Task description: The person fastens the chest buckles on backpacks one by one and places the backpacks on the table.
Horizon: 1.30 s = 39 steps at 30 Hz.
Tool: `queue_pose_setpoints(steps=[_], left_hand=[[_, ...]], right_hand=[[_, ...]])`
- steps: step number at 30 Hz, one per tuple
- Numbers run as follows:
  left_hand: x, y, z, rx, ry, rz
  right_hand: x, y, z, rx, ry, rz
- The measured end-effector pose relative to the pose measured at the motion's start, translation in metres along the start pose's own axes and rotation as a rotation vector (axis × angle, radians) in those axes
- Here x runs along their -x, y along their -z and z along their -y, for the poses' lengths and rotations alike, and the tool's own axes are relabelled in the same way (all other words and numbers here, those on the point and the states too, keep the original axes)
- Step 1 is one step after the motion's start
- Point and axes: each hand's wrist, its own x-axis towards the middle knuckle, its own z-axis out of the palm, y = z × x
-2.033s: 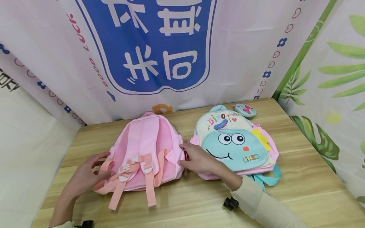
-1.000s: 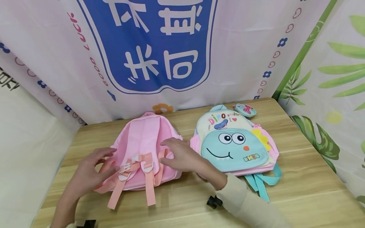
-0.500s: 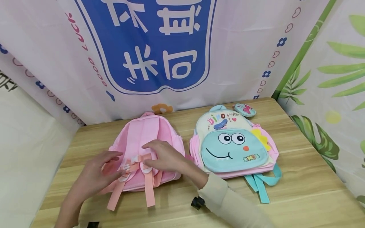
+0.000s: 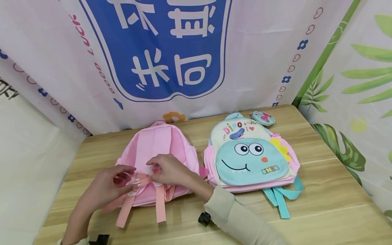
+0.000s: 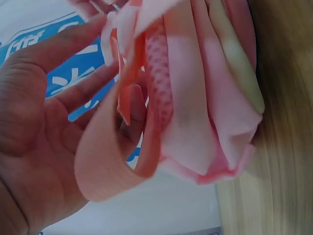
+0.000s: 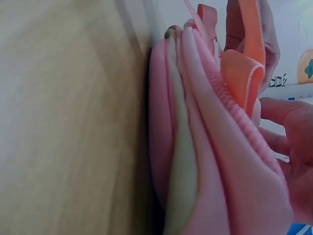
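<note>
A pink backpack lies on the table with its back panel and shoulder straps facing up. Across the lower straps runs peach webbing with white plastic buckles. My left hand has thumb and index finger at the left white buckle, pinching it. From the other side my right hand pinches the webbing near its middle, partly hiding it. In the left wrist view a loop of peach strap hangs in front of the palm. Two loose strap ends point toward the table's front.
To the right lies a dinosaur backpack, front up, with teal straps trailing forward. A small teal pouch rests by its top. Behind the wooden table hangs a printed cloth.
My right hand has left the pink backpack's right side and moved left to the webbing at its middle. My left hand has moved right from the side strap to the buckle.
</note>
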Motion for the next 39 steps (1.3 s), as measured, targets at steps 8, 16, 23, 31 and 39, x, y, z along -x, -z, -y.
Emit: queue_pose_setpoints(steps=[8,16,23,31,39], left_hand=[[0.004,0.002,0.006,0.02,-0.018,0.047],[0.006,0.0,0.007,0.035,-0.079,0.036],[0.006,-0.001,0.007,0.034,-0.087,0.041],[0.006,0.005,0.004,0.019,-0.036,0.038],[0.006,0.01,0.004,0.011,-0.014,0.037]], right_hand=[[0.0,-0.006,-0.007,0.03,-0.015,-0.021],[0.003,0.003,-0.009,-0.015,-0.06,-0.009],[0.002,0.005,-0.01,-0.017,-0.087,0.011],[-0.001,-0.004,-0.006,-0.135,-0.05,-0.055],[-0.003,-0.014,-0.004,0.005,-0.053,-0.088]])
